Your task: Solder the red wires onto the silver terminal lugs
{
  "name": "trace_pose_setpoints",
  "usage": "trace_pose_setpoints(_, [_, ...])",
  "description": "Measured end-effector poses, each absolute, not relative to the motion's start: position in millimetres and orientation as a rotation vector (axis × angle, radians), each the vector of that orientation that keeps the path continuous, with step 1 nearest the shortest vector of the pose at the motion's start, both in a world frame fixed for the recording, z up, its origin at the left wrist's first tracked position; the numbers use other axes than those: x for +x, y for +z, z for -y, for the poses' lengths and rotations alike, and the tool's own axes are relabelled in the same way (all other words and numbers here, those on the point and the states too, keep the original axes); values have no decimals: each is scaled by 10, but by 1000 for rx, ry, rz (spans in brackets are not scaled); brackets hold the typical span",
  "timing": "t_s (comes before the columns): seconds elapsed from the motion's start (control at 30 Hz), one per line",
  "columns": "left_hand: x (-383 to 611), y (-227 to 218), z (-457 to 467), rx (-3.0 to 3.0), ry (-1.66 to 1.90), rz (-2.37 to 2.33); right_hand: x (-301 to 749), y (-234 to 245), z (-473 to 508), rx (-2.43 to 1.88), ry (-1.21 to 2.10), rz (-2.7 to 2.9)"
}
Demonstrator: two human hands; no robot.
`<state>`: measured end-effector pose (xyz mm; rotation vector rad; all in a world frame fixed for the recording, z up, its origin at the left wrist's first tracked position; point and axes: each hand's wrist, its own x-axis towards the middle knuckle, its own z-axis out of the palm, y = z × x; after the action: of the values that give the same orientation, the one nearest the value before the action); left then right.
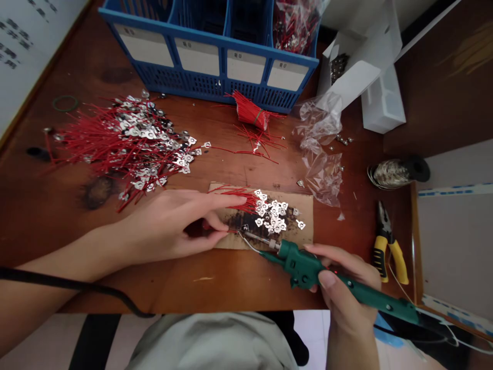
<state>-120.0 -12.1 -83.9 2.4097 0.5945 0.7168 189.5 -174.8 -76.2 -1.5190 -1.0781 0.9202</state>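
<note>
- Left hand (165,226): thumb and fingers (221,201) are closed together, pinching a small bunch of red wires (236,198) over a cardboard sheet (304,205)
- Right hand (348,277): clamped around the green handle of a soldering iron (304,270), with the tip near the wire ends at the left of a pile of metal tabs (274,216)
- Handling: the red wires are judged light, thin and springy, and they bend easily. Take hold a short way back from the ends, in a small bunch
- Handling: the metal tabs are judged light, small and easily scattered. The iron is judged light but hot at the tip, so hold it by the handle only
- Obstructions: a thin strand of solder (250,242) runs beside the iron tip, and the iron's cord (435,329) trails off past the right hand
- Surrounding items on the wooden surface (231,280): a large heap of wires with tabs attached (131,139) lies to the left, and a bound bundle of red wires (252,113) lies ahead
- Further items: a blue plastic organizer (215,72), a clear plastic bag (321,164), a spool of solder (396,173), and pliers with yellow handles (389,252)
</note>
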Motion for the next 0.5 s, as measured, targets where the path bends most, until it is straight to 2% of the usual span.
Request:
trace_pose_setpoints(0.2, [-1198,-858,138,2426,702,-596,2071,-919,1729,-1279,995,1191])
trace_pose_setpoints(0.5, [-1173,-825,162,2438,710,-628,2089,-937,1728,-1287,983,1153])
